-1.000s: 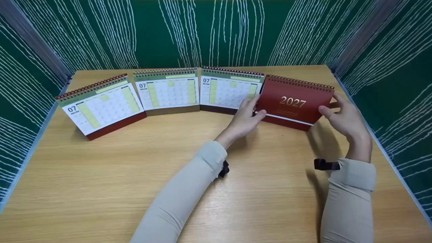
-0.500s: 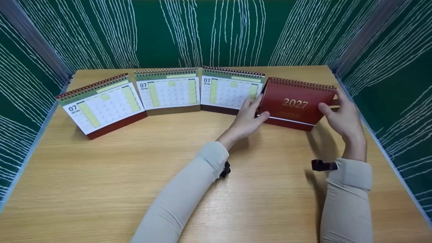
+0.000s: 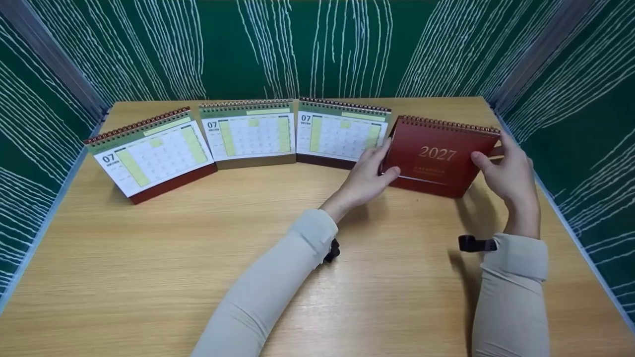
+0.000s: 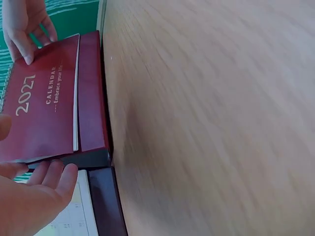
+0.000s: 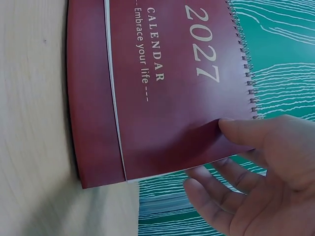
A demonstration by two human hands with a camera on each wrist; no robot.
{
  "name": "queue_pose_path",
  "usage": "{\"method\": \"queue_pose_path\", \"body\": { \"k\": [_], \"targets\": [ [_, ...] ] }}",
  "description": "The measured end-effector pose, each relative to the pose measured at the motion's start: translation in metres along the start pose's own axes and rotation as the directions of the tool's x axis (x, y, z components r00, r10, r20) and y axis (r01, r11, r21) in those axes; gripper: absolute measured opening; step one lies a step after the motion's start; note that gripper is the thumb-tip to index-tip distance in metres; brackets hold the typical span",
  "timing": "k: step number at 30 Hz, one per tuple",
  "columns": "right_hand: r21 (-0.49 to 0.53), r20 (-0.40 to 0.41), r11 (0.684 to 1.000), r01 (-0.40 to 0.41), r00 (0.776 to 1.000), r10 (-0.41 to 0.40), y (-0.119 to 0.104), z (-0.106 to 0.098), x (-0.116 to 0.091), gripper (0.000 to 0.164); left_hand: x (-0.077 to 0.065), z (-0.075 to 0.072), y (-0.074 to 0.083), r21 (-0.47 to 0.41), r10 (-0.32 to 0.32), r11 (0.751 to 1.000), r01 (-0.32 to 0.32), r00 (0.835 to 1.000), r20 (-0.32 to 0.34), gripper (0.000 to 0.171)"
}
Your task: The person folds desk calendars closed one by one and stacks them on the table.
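A red desk calendar, its cover marked 2027, stands tent-like at the right end of a row. My left hand holds its left edge, thumb at the front and fingers along the side; the left wrist view shows these fingertips close to the neighbouring calendar. At the opposite edge, my right hand pinches the upper corner. Its thumb presses the cover while the other fingers reach behind. Gold lettering and a spiral binding show in the right wrist view.
Three more desk calendars stand in an arc, opened to a 07 page: a red-based one, a brown-based one and a dark-based one. They rest on a wooden table. Green walls with white lines enclose it.
Both hands have shifted the red calendar slightly rightward and toward me, widening the gap at the top beside the dark-based calendar. The other calendars stay in place.
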State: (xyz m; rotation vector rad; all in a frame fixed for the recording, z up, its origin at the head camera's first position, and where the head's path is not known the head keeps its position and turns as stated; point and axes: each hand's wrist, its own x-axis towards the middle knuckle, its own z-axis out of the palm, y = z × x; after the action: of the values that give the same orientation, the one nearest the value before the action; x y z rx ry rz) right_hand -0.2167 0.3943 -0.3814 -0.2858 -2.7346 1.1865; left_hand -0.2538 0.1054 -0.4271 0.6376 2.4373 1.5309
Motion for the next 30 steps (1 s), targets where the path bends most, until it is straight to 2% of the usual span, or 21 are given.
{"method": "queue_pose_path", "body": {
  "k": [9,17,23,27,30],
  "targets": [
    [-0.040,-0.017,0.999,-0.030,0.999,0.030,-0.014,-0.019,-0.011,0.068,-0.007,0.000,0.012,-0.017,0.057,0.998,-0.057,0.998,-0.003,0.073],
    [-0.101,-0.021,0.995,0.003,1.000,-0.005,-0.027,-0.034,-0.025,0.069,-0.017,-0.002,0.023,-0.113,0.078,0.990,-0.082,0.996,-0.044,0.070],
    [-0.118,-0.003,0.992,0.050,0.999,-0.050,-0.039,-0.033,-0.033,0.072,-0.031,-0.013,0.025,-0.129,0.110,0.984,-0.120,0.991,-0.081,0.068],
    [-0.124,0.024,0.989,0.078,0.997,-0.076,-0.048,-0.031,-0.038,0.071,-0.041,-0.023,0.025,-0.085,0.136,0.986,-0.145,0.986,-0.100,0.066],
    [-0.118,0.049,0.988,0.100,0.994,-0.094,-0.053,-0.028,-0.040,0.070,-0.049,-0.031,0.023,-0.083,0.146,0.984,-0.155,0.983,-0.112,0.064]
  ]
}}
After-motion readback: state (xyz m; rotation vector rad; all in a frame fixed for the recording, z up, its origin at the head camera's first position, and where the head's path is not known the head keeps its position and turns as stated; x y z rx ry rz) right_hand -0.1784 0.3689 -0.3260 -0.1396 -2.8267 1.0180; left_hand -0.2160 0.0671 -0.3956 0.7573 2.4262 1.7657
